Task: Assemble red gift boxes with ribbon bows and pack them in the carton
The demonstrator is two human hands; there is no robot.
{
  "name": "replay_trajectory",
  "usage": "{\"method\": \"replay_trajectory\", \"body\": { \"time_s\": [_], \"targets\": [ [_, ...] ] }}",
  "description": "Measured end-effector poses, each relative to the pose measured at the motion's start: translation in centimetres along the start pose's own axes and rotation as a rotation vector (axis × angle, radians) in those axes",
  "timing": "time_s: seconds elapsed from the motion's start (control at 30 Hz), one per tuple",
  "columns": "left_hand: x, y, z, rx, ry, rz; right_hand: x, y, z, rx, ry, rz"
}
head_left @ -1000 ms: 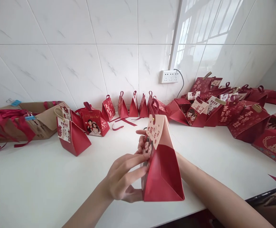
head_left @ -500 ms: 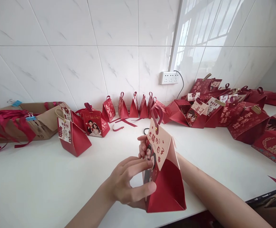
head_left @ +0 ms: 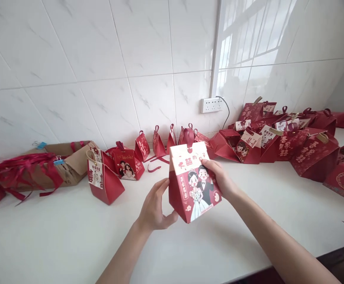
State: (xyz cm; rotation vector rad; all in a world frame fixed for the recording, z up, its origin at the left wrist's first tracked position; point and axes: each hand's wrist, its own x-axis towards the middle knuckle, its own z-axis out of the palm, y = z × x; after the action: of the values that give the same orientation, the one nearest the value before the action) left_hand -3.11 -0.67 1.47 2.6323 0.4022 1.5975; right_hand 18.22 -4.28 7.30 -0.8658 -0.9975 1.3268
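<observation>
Held up above the white counter is a red wedding gift box (head_left: pixel 194 189) with a cream top flap, a ribbon loop and a cartoon bride and groom on its front. Its printed face points towards me. My right hand (head_left: pixel 221 177) grips the right edge, thumb lying on the front near the flap; the other fingers are hidden behind. At the lower left side, my left hand (head_left: pixel 158 207) curves round the box, fingertips against its side and thumb by the bottom corner.
Several finished boxes (head_left: pixel 142 146) line the tiled wall, with another box (head_left: pixel 105 181) nearer. A cardboard carton (head_left: pixel 74 173) of red ribbons stands left. Many boxes (head_left: pixel 293 144) crowd the right. A loose ribbon (head_left: pixel 154 169) lies mid-counter; a power socket (head_left: pixel 211 105) is on the wall.
The gift box has been turned from its open-looking red side to its printed front and lifted a little. My right hand has come round to its right edge. The view has shifted left.
</observation>
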Motion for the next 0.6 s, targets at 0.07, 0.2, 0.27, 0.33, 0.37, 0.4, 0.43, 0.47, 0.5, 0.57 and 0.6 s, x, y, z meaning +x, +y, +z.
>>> {"method": "replay_trajectory", "body": {
  "time_s": [0.07,0.2,0.27,0.33,0.37,0.4,0.43,0.47,0.5,0.57,0.6],
  "targets": [
    [-0.1,-0.1,0.1,0.009,-0.043,-0.014,-1.6,-1.0,0.0,-0.178,0.058,-0.085],
    [-0.2,0.0,0.3,0.032,-0.12,0.04,-5.7,-1.6,-0.4,-0.415,0.233,-0.204],
    [-0.2,-0.1,0.4,0.057,-0.123,0.027,-7.8,-1.5,-0.8,-0.469,0.328,-0.23],
    [-0.2,-0.5,0.4,0.101,-0.099,-0.01,-9.9,-1.5,-1.3,-0.518,0.418,-0.257],
    [-0.2,-0.8,0.5,0.121,-0.086,-0.026,-11.0,-1.6,-1.6,-0.538,0.463,-0.273],
    [-0.2,-1.1,0.6,0.135,-0.078,-0.035,-12.0,-1.8,-1.9,-0.555,0.509,-0.288],
    [-0.3,-1.4,0.7,0.139,-0.077,-0.042,-13.1,-2.0,-2.2,-0.569,0.554,-0.303],
    [-0.3,-1.7,0.8,0.134,-0.086,-0.05,-14.1,-2.2,-2.5,-0.58,0.599,-0.317],
    [-0.3,-1.9,0.9,0.121,-0.101,-0.059,-15.0,-2.5,-2.8,-0.586,0.646,-0.332],
    [-0.5,-2.3,1.1,0.091,-0.125,-0.071,-16.7,-3.1,-3.4,-0.57,0.727,-0.349],
    [-0.6,-2.3,1.1,0.075,-0.133,-0.073,-17.4,-3.3,-3.7,-0.548,0.76,-0.35]
  ]
}}
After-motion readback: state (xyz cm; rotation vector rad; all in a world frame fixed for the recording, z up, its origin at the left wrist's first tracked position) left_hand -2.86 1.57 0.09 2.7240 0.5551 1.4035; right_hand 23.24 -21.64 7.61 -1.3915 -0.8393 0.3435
